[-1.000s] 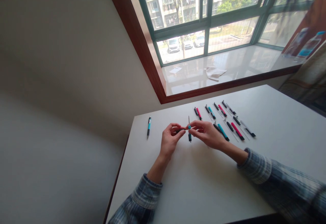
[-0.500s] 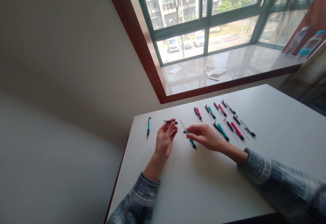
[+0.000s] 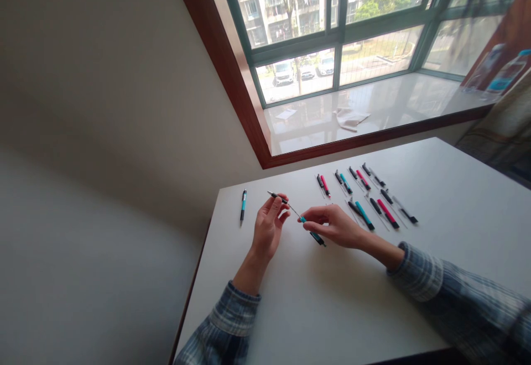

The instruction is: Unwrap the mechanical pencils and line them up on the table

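Between its thumb and fingers, my left hand pinches a black pen grip section with a metal tip, which points up and to the left. My right hand is closed on a teal pen barrel, its black clip end slanting down to the right. From the barrel a thin refill reaches toward the grip section, its end at or just inside that part's opening; I cannot tell which. Both hands are above the white table.
An assembled teal and black pen lies at the table's left. To the right are rows of loose pen parts, among them a pink barrel and a teal barrel. Behind the table runs a window sill with a cloth.
The refill and the black grip section have come together into one line. The grip section has tilted, and the barrel in my right hand has turned slightly.
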A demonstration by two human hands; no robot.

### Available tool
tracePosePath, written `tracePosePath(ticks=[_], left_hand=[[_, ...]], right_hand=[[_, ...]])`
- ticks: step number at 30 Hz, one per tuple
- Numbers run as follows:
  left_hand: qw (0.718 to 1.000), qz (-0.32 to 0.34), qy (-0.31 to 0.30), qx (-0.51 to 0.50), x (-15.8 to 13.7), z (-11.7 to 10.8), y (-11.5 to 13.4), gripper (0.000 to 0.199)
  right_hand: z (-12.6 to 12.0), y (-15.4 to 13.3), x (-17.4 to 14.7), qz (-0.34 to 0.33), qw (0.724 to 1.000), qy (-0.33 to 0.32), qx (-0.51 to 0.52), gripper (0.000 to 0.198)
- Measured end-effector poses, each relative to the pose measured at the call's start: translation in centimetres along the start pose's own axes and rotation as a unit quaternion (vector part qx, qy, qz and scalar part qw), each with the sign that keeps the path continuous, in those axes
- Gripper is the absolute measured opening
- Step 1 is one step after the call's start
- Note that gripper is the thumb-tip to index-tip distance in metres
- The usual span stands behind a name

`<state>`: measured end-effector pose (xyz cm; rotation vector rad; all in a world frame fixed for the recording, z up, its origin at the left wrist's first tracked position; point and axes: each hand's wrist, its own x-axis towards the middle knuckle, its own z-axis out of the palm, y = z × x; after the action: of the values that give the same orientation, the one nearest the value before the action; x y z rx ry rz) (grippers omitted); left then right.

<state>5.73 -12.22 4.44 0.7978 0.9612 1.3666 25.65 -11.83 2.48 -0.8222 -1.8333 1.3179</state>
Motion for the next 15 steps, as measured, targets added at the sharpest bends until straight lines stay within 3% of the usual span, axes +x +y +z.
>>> tracePosePath(ticks=[9,15], left_hand=[[0.997,0.022,-0.013,0.067,0.0,-0.31,-0.22,0.025],[0.983,0.074,-0.009,0.168,0.19,-0.5,-0.44,0.027]], right_hand=[[-0.11,0.12,-0.07,0.002,1.0,0.006,-0.006,0.031],[-0.26,0.74,0.08,0.02,1.0,0.015,-0.018,0.033]])
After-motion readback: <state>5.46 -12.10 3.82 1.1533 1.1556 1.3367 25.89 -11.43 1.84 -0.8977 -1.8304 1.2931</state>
